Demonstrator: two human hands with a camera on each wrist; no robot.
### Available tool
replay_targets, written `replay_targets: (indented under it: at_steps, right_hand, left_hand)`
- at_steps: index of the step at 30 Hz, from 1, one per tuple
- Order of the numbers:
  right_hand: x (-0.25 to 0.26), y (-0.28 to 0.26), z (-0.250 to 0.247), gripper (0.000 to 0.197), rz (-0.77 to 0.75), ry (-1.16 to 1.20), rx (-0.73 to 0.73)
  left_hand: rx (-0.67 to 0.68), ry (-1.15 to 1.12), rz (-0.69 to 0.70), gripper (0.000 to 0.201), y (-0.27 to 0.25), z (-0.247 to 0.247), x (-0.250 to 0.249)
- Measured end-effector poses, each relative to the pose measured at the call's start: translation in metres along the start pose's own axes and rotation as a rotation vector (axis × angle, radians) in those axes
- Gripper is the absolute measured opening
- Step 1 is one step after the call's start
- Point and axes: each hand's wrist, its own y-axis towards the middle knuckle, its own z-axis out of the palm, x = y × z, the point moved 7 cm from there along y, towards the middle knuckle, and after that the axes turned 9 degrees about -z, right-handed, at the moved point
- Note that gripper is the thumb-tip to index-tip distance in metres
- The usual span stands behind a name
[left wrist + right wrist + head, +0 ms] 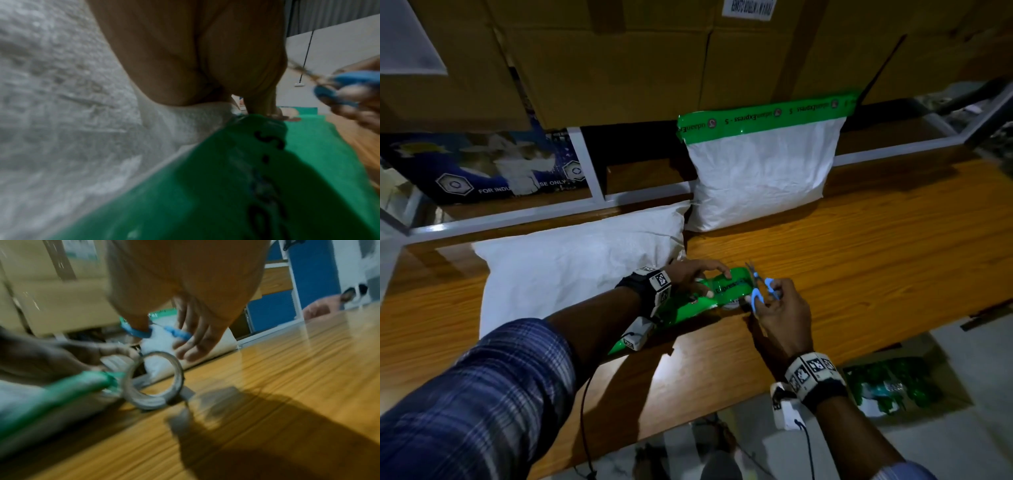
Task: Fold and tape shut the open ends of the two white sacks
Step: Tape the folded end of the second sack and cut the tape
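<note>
One white sack point(760, 171) stands at the back right with green tape point(767, 116) across its top. The second sack point(571, 270) point(61, 113) lies flat on the wooden table point(893, 257), and a green tape strip point(688, 308) point(226, 178) runs along its near end. My left hand point(698, 277) point(267, 105) presses fingertips and thumb on that strip at the sack's right corner. My right hand point(777, 308) point(191, 345) grips blue-handled scissors point(760, 287) point(139, 334), whose blades stand parted at the strip's right end. The tape roll point(156, 381) stands on the table at that end.
Cardboard boxes point(619, 68) are stacked behind the table. A blue printed box point(482, 168) sits in a white-framed shelf point(592, 168). On the floor at the right, an open box point(893, 383) holds crumpled green tape. The table's near edge lies under my forearms.
</note>
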Motion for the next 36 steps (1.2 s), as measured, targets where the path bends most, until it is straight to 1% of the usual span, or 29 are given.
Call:
replay_targets:
  at_steps: [1,2,3,5,6,7,8,11,13,15,21,25,28,30,33,36]
  right_hand:
    - [0.003,-0.009,-0.003,0.021,0.019,0.056,0.041]
    - [0.001,-0.019,-0.001,0.021,0.069,0.141,0.127]
    - [-0.003,-0.031,0.006,0.025,0.169,0.254,0.254]
    - [-0.012,-0.061,0.027,0.039,0.438,0.503,0.546]
    - [-0.018,-0.074,0.036,0.048,0.532,0.576,0.658]
    - [-0.021,-0.082,0.042,0.056,0.591,0.603,0.721]
    - [-0.024,-0.086,0.046,0.06,0.622,0.614,0.748]
    - [-0.026,-0.087,0.056,0.064,0.672,0.599,0.745]
    - [-0.024,-0.089,0.059,0.062,0.731,0.564,0.753]
    - [-0.023,-0.088,0.061,0.062,0.772,0.537,0.74]
    - [-0.016,-0.079,0.071,0.062,0.743,0.552,0.689]
    - [-0.014,-0.076,0.073,0.062,0.749,0.53,0.688]
    - [-0.02,-0.08,0.068,0.065,0.754,0.507,0.704]
    - [-0.024,-0.086,0.065,0.063,0.731,0.479,0.707]
    - [-0.023,-0.093,0.066,0.063,0.694,0.474,0.685]
    - [-0.019,-0.089,0.073,0.063,0.702,0.481,0.657]
  left_hand:
    - [0.007,-0.008,0.011,0.047,0.001,0.0,0.002]
    - [0.014,-0.015,0.021,0.048,0.0,0.0,0.003]
    - [0.028,-0.022,0.02,0.049,0.001,0.001,0.006]
    - [0.051,-0.04,0.009,0.051,0.001,0.0,0.009]
    - [0.066,-0.054,-0.018,0.053,0.0,0.0,0.01]
    - [0.082,-0.071,-0.043,0.055,-0.001,0.001,0.012]
    - [0.091,-0.087,-0.053,0.056,-0.001,0.001,0.012]
    - [0.129,-0.135,-0.089,0.058,-0.002,0.005,0.018]
    - [0.148,-0.164,-0.123,0.057,-0.003,0.007,0.021]
    - [0.153,-0.18,-0.126,0.055,-0.005,0.007,0.021]
    - [0.138,-0.17,-0.114,0.053,-0.007,0.005,0.024]
    - [0.125,-0.184,-0.141,0.053,-0.006,0.004,0.029]
    - [0.126,-0.187,-0.124,0.053,-0.005,0.004,0.03]
    - [0.123,-0.185,-0.107,0.053,-0.004,0.004,0.032]
    - [0.136,-0.199,-0.111,0.054,-0.003,0.004,0.032]
    - [0.137,-0.194,-0.119,0.054,-0.003,0.004,0.033]
